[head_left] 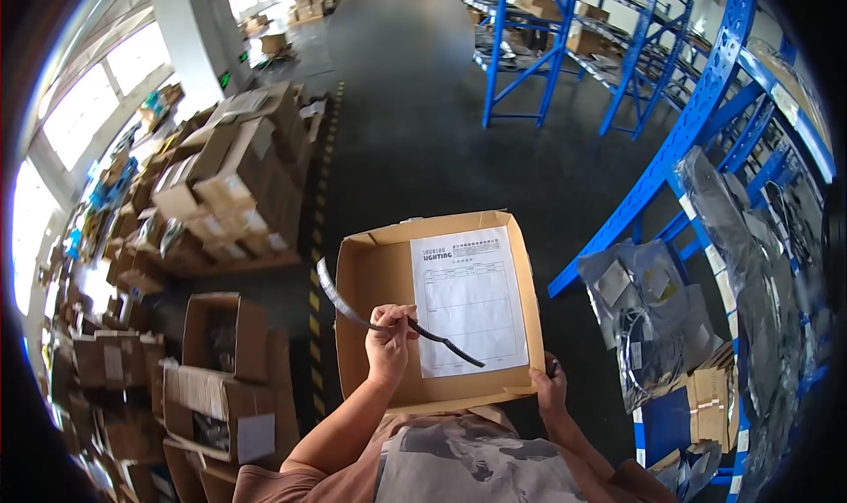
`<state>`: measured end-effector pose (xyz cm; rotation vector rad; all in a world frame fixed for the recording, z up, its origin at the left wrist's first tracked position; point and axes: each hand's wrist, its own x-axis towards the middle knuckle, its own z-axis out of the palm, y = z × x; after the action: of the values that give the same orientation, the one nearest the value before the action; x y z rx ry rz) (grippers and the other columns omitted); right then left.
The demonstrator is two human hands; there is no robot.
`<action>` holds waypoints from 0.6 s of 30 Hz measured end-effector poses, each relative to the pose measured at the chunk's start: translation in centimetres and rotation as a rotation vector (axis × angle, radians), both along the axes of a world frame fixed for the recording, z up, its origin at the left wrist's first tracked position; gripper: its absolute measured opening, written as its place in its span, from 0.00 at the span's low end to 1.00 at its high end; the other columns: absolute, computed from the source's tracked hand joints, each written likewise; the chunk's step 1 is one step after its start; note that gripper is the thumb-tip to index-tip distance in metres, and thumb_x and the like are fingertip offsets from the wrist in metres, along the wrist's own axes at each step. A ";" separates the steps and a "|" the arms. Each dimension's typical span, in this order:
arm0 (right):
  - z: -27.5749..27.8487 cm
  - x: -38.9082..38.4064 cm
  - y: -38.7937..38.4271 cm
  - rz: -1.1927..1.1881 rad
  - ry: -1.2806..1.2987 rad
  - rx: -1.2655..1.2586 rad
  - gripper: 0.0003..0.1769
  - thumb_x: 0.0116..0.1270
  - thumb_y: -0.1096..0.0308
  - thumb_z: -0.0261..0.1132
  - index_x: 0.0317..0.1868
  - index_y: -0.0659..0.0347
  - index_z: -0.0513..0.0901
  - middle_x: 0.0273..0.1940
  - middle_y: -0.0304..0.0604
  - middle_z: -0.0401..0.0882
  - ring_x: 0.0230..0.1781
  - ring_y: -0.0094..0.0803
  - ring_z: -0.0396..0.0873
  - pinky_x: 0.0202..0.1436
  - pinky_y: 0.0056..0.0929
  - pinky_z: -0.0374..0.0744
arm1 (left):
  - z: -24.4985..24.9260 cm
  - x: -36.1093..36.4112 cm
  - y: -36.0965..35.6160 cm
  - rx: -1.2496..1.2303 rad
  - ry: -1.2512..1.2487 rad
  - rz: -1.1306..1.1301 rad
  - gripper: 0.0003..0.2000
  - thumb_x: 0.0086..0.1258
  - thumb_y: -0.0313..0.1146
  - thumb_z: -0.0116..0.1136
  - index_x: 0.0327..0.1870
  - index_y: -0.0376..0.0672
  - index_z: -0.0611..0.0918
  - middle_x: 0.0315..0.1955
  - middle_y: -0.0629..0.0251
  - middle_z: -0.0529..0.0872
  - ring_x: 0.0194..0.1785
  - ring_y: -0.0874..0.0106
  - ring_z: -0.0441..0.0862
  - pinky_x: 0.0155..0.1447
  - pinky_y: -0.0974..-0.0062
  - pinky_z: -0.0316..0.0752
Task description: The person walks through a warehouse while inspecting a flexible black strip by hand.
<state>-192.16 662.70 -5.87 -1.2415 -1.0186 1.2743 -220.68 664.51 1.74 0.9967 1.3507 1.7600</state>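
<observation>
My left hand point(388, 340) is closed on a thin dark strip point(448, 344), held above the left part of a shallow cardboard box point(375, 388). One end of the strip curves up past the box's left edge and looks pale; the other end hangs over a printed sheet point(468, 300). The sheet lies inside the box, on its right side. At the box's lower right corner, my right hand point(549, 384) grips the cardboard edge, with something dark showing by its fingers.
Stacked cartons point(238, 185) and open boxes point(225, 335) stand on the left, beyond a yellow-and-black floor line point(315, 300). A blue rack point(653, 168) rises close on the right, holding plastic-bagged items point(644, 318). More blue racks point(498, 53) stand farther ahead.
</observation>
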 end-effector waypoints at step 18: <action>1.6 -6.0 45.7 -0.117 -0.008 -0.142 0.17 0.54 0.68 0.61 0.46 0.61 0.79 0.39 0.41 0.81 0.40 0.26 0.77 0.46 0.27 0.74 | 3.7 -5.8 44.4 -0.222 -0.117 -0.105 0.09 0.69 0.25 0.49 0.47 0.39 0.78 0.33 0.66 0.81 0.29 0.75 0.80 0.27 0.82 0.75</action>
<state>-198.15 708.37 -4.30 -1.3948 -0.8592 1.2687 -226.49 708.87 5.47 0.8153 1.3601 1.5288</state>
